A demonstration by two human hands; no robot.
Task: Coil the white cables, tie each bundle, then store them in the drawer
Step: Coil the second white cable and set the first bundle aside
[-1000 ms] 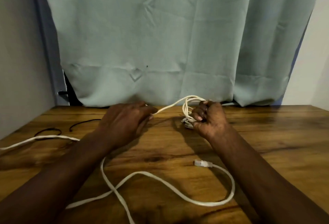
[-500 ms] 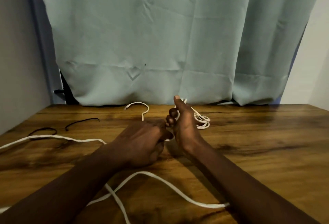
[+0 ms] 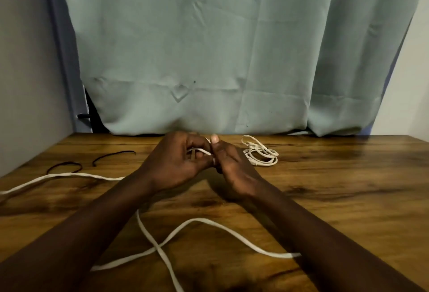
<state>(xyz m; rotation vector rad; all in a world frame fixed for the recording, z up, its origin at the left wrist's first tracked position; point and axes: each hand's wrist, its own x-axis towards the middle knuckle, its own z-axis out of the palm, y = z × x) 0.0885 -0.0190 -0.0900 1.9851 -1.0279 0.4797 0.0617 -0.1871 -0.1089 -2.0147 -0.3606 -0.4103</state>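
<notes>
- The left hand [image 3: 176, 161] and right hand [image 3: 229, 166] touch, both curled round a short stretch of cable [image 3: 200, 150] held between them.
- Its slack runs from the hands toward the person and away to the left across the surface [image 3: 348, 187], so fresh loops probably feed from the left hand's side.
- A coil [image 3: 258, 153] lies just right of the right hand, untouched; whether it is tied cannot be told.
- Black ties [image 3: 116, 152] lie well left of the left hand.
- The fingers hide the cable's end; no drawer shows.

On the worktop [image 3: 348, 199], the coiled bundle [image 3: 261, 153] lies just right of the right hand [image 3: 232, 171]. The loose cable [image 3: 159, 246] runs before and left of it. Two cords [image 3: 111, 154] lie far left, a curtain [image 3: 209, 59] behind.
</notes>
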